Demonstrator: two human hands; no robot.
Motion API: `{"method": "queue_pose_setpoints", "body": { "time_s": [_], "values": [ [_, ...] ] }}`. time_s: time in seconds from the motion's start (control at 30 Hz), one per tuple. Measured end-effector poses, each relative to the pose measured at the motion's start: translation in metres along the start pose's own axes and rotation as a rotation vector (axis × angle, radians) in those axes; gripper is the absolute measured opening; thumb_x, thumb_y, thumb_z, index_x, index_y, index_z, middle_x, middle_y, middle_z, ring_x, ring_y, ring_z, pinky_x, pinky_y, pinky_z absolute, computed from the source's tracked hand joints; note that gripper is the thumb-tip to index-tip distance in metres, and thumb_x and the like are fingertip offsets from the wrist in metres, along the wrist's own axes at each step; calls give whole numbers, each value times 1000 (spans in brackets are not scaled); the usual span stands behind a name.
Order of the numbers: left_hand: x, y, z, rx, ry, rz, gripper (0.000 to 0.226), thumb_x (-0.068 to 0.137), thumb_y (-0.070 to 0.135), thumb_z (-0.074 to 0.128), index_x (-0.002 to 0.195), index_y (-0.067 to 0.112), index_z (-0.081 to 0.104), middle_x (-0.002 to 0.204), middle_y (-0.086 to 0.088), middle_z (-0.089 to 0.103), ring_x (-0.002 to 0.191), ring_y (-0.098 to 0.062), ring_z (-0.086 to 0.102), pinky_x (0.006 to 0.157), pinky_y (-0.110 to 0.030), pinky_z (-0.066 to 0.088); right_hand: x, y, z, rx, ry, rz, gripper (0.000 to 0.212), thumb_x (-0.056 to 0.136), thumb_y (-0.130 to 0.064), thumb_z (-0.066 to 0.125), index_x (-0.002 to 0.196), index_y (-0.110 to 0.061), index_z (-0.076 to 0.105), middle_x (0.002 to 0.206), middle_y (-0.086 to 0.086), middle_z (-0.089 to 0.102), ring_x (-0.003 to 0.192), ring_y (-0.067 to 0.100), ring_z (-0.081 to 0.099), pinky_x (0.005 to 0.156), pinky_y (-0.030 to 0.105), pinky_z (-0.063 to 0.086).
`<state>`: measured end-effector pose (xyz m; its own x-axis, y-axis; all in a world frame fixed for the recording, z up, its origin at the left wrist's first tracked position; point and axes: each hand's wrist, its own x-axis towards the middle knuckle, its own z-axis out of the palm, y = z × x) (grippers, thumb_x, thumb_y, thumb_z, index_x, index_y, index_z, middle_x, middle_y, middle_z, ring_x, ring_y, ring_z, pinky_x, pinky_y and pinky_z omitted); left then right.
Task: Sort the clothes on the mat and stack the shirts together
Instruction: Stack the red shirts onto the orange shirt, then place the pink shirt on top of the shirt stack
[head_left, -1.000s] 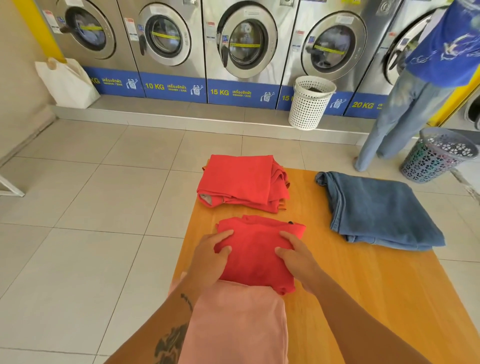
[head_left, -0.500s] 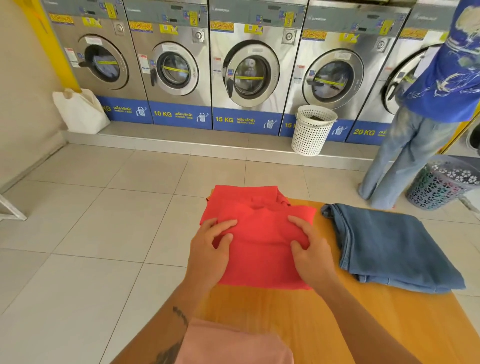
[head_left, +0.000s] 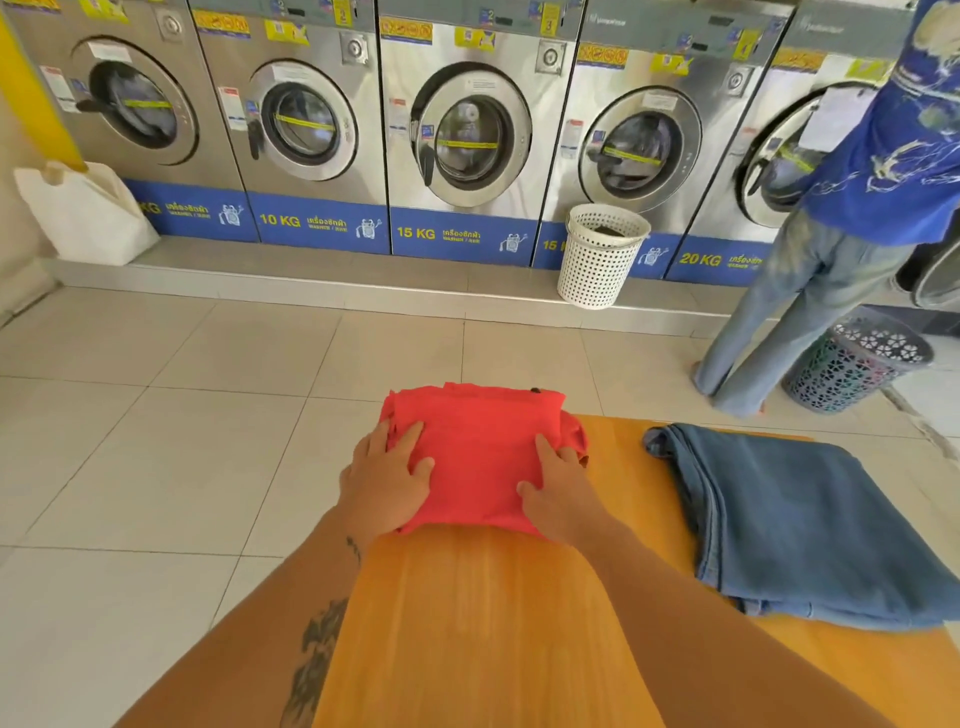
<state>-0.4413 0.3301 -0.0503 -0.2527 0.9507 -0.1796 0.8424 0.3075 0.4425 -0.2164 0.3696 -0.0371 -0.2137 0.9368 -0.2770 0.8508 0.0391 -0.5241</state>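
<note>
Your left hand (head_left: 387, 480) and right hand (head_left: 558, 491) lie flat, fingers spread, pressing either side of the red shirts (head_left: 480, 449) stacked at the mat's (head_left: 483, 623) far left corner. Neither hand grips anything. Folded jeans (head_left: 810, 525) lie along the right edge, apart from the shirts.

Red folded shirts (head_left: 478, 457); orange wood-grain mat (head_left: 483, 623); faded blue denim jeans (head_left: 810, 530); white perforated basket (head_left: 597, 257); grey lattice basket (head_left: 852, 371); silver washing machines (head_left: 467, 104), blue base panels, yellow stickers; pale grey tiled floor (head_left: 156, 441)
</note>
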Motion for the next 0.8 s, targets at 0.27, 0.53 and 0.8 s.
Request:
{"method": "queue_pose_setpoints", "body": {
  "time_s": [0.27,0.53,0.8],
  "values": [
    [-30,-1,-16,-184,109,-28,57,92,36,48,146,42,31,158,-1,8,143,-30,9,113,-56,25,-11,6,-6,94,17,-12,76,91,-25,55,156,-21,17,157,10,25,139,30,33,105,37,39],
    [-156,-51,-15,-459,-40,-25,41,94,19,52,127,43,52,132,12,48,110,-5,54,66,-8,42,-126,24,-1,419,-289,142,62,95,-6,56,149,-25,34,129,8,49,94,21,63,58,12,48],
    [-257,-67,7,-308,-304,-21,50,90,20,59,138,30,50,126,13,46,120,-6,46,99,-20,33,-220,37,1,399,-737,255,60,87,-43,69,139,-44,38,126,-2,58,106,17,64,73,34,58]
  ]
}}
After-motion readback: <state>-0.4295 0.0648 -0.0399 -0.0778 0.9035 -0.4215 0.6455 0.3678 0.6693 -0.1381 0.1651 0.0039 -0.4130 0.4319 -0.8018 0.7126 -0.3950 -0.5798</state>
